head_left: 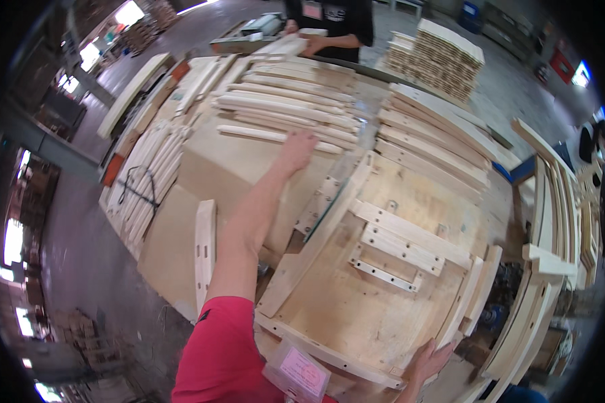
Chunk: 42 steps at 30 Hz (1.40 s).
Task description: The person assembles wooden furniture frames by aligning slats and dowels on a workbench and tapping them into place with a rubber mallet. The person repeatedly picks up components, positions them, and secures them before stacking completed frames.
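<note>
My left arm stretches forward across the bench. My left hand (298, 152) is closed over a pale wooden slat (252, 133), the nearest of a row of loose slats (282, 101). Close to my body at the right, my right hand (431, 363) rests open by the corner of a wooden frame, its fingers loosely spread beside the side rail (461, 305). The frame's curved front rail (329, 354) and long left rail (319, 245) lie on a plywood board (329, 302). Inside it sit a crosspiece (413, 235) and drilled blocks (400, 248).
Bundled slats (158, 178) lie at the left, near a slotted wooden piece (205, 248). More boards (430, 138) lie at the far right. Across the bench a person in black (336, 33) handles wood pieces. Stacked boards (437, 60) stand behind; curved parts (544, 221) lean at the right.
</note>
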Available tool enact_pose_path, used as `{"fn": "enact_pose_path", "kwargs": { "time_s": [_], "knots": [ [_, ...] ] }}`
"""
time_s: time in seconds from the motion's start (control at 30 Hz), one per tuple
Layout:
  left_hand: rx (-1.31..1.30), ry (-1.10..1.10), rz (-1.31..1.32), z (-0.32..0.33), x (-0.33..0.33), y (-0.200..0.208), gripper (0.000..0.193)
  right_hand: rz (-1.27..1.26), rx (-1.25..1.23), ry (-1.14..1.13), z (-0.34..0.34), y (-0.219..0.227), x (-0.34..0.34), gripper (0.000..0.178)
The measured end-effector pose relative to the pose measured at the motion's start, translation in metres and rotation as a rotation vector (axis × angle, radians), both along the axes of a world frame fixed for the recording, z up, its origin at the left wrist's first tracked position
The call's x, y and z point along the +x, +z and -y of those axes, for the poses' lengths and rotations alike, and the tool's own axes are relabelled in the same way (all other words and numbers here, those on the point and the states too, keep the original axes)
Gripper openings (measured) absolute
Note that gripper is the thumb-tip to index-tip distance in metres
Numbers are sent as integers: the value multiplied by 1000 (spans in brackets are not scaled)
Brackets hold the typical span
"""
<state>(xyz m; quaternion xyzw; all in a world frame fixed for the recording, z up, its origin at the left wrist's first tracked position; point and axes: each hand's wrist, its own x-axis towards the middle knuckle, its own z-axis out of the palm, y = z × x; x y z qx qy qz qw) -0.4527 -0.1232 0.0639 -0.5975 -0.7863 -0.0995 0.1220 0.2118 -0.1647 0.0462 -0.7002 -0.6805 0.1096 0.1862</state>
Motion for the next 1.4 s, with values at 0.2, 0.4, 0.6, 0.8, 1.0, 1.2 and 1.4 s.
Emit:
{"fn": "enact_pose_path", "kwargs": {
  "time_s": [0.2, 0.4, 0.6, 0.8, 1.0, 1.2, 1.4],
  "knots": [
    [107, -179, 159, 55, 82, 15, 30, -10, 244, 131, 6, 19, 11, 65],
    [329, -218, 58, 76, 139, 50, 29, -474, 137, 628, -31, 149, -156, 57],
    [-33, -152, -24, 132, 162, 46, 25, -468, 74, 898, 38, 164, -166, 59],
    [88, -524, 146, 133, 224, 57, 28, -410, 295, 961, 48, 177, -179, 57],
    [24, -797, 303, 121, 416, 56, 30, 257, -438, 1200, 27, 172, -253, 44],
    [258, -762, 335, 169, 422, 50, 45, -70, -168, 1165, -5, 84, -215, 29],
    [231, 201, 176, 235, 334, 24, 54, 188, -284, 1103, -72, 67, -204, 17]
  ]
}}
